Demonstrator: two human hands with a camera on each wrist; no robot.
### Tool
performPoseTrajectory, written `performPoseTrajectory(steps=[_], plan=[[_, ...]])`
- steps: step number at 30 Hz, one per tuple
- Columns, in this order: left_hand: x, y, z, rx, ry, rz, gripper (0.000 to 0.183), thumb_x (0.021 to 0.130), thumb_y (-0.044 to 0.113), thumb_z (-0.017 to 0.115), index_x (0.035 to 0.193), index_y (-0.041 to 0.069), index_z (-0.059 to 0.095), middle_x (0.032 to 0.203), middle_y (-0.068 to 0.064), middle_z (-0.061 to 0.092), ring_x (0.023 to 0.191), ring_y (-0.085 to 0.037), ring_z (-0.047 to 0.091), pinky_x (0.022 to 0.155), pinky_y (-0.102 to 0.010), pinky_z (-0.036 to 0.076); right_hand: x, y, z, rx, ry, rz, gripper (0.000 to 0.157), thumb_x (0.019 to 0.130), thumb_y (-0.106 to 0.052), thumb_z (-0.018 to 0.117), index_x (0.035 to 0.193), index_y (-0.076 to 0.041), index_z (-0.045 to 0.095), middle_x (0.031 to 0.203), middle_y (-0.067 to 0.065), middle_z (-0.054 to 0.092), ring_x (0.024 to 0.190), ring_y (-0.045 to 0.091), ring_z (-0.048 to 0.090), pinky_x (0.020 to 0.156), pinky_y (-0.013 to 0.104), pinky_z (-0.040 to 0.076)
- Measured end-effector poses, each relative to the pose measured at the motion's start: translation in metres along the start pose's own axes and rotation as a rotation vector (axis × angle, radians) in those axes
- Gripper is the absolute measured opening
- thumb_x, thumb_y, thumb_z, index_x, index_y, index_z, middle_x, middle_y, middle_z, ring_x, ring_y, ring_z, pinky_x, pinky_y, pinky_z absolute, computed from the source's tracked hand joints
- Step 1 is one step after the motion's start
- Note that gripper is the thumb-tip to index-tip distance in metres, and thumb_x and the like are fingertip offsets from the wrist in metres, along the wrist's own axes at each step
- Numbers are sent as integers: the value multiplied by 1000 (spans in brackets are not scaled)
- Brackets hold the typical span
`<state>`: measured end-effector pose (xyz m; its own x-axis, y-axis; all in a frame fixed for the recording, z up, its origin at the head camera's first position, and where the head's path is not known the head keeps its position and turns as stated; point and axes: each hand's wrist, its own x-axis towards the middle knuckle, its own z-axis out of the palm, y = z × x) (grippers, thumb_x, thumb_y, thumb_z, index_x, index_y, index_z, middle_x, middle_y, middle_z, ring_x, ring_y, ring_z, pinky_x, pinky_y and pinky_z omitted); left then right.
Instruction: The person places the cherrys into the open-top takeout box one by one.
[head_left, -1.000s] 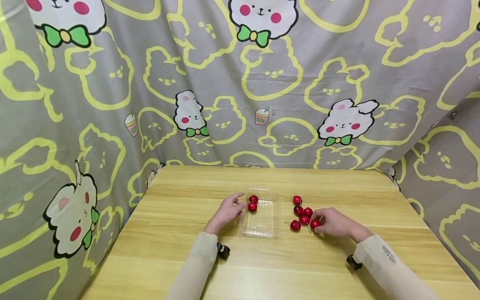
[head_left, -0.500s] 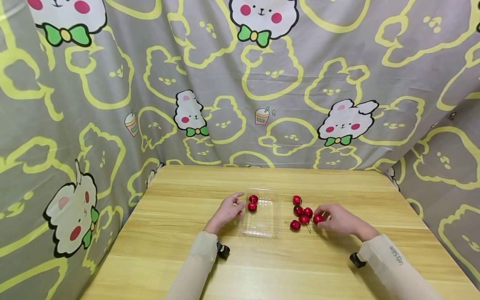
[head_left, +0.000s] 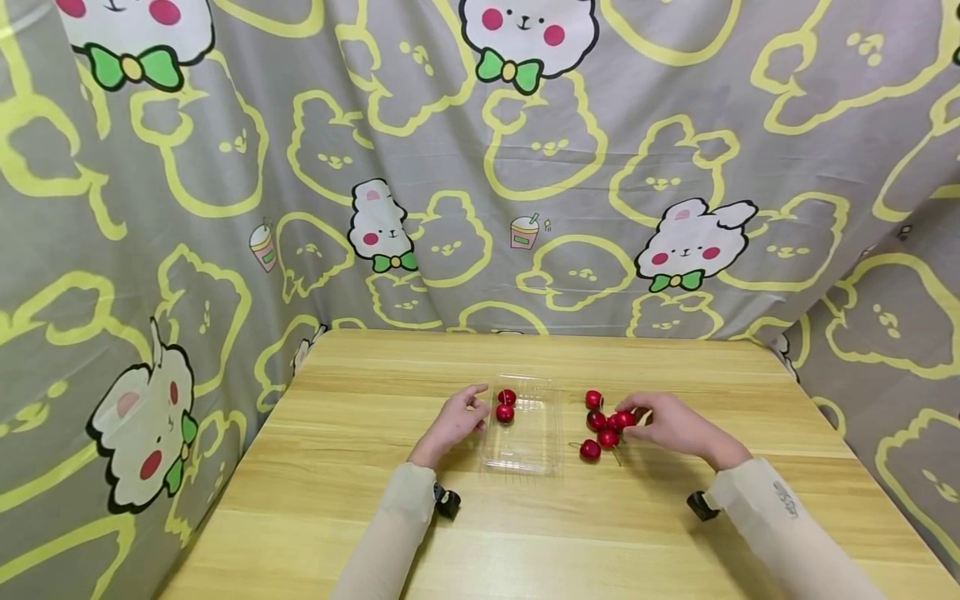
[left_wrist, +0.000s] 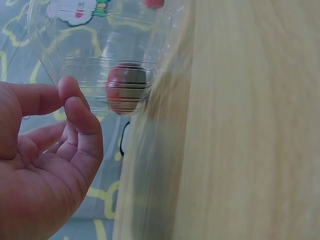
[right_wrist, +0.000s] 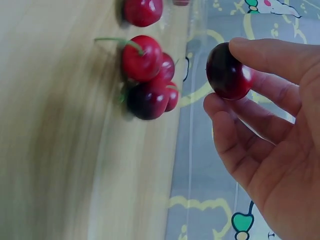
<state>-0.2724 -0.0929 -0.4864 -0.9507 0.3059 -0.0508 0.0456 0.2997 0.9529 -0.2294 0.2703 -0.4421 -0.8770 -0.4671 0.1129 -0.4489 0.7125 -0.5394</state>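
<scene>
My right hand (head_left: 678, 429) pinches a dark red cherry (right_wrist: 225, 72) between thumb and fingertips, raised above the table in the right wrist view. In the head view this cherry overlaps the loose cherries (head_left: 608, 438) grouped right of the box, some with green stems. A clear plastic box (head_left: 536, 450) lies open in the middle, with two cherries (head_left: 505, 413) inside against its left wall. My left hand (head_left: 455, 419) is at the box's left edge. Up close in the left wrist view, its thumb and curled finger pinch the box rim.
The wooden table (head_left: 360, 500) ends at the back against a grey curtain (head_left: 450, 275) printed with yellow outlines and white cartoon animals. Curtain also hangs at both sides. Each forearm wears a light sleeve (head_left: 386, 533) and a small black camera (head_left: 447, 502) at the wrist.
The right hand has picked its cherry from the lower right of the group, drawn it right, then moved it up and left over the others. The left hand and box stay put.
</scene>
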Motion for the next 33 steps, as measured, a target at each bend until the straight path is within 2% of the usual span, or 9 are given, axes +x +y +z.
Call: performPoseTrajectory(steps=[5,15,21,24,28,33], plan=[[0,-2,0,-12,-7,16,49,93,4,53,140,-3,40,85,-10,52,63,-14,59,63,-29,53,11,-10,0,-2,9,-13,25,82,-17,73,106,-10,68,93,-9,63,82,12,58,67,27,49],[2,-4,1,-37,-14,13,50,94,4,53,141,-3,38,86,-9,51,64,-14,58,63,-30,53,35,-31,8,57,-28,-18,26,83,-20,73,107,-12,67,88,-6,62,76,11,56,65,27,49],[-5,8,-2,-58,-39,23,50,94,2,52,141,-8,35,87,-16,52,68,-24,61,67,-39,54,47,-41,17,58,-52,-23,27,84,-22,73,108,-12,67,87,-6,61,74,11,55,68,30,48],[-7,12,-3,-59,-41,31,50,94,1,52,140,-10,35,87,-16,52,68,-24,60,67,-39,54,52,-45,22,61,-58,-40,27,83,-22,73,108,-12,68,87,-6,62,75,10,55,68,29,48],[-3,2,-2,-50,-24,33,50,94,4,53,141,-7,36,86,-10,51,64,-15,58,64,-31,54,60,-50,30,70,-56,-58,25,83,-22,73,106,-15,68,89,-8,63,77,9,57,68,28,49],[2,-8,0,-34,-17,30,51,95,6,54,141,-4,37,87,-9,52,64,-13,58,62,-27,53,67,-57,41,112,-66,-63,22,84,-22,73,104,-17,66,90,-9,62,81,9,58,71,28,50]])
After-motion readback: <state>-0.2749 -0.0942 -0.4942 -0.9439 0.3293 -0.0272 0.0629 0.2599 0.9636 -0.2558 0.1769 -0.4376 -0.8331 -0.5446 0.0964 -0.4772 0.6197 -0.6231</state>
